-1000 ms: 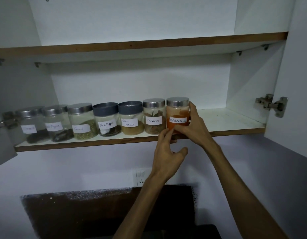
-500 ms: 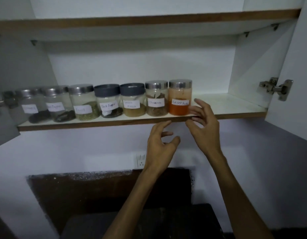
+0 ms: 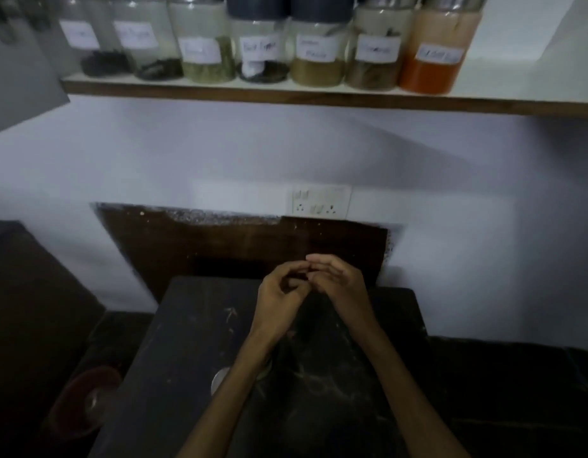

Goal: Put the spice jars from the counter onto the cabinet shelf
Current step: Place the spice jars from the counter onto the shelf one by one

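Several labelled spice jars stand in a row on the cabinet shelf [image 3: 319, 97] at the top of the view. The rightmost is the red chilli powder jar [image 3: 434, 61]; to its left stand a jar of brown pieces [image 3: 373, 61] and a jar of tan powder [image 3: 317, 61]. My left hand [image 3: 279, 299] and my right hand [image 3: 339, 285] are low, above the dark counter [image 3: 193, 342], fingertips touching each other. Neither hand holds anything, and the fingers are loosely curled.
A white wall socket [image 3: 319, 201] sits on the wall under the shelf. An open cabinet door [image 3: 18, 71] hangs at the upper left. A reddish round bowl [image 3: 84, 401] lies low at the left. A small metallic disc [image 3: 220, 378] shows beside my left forearm.
My right hand let go of the red chilli powder jar, and both hands dropped from the shelf edge to just above the counter. The view tilted downward.
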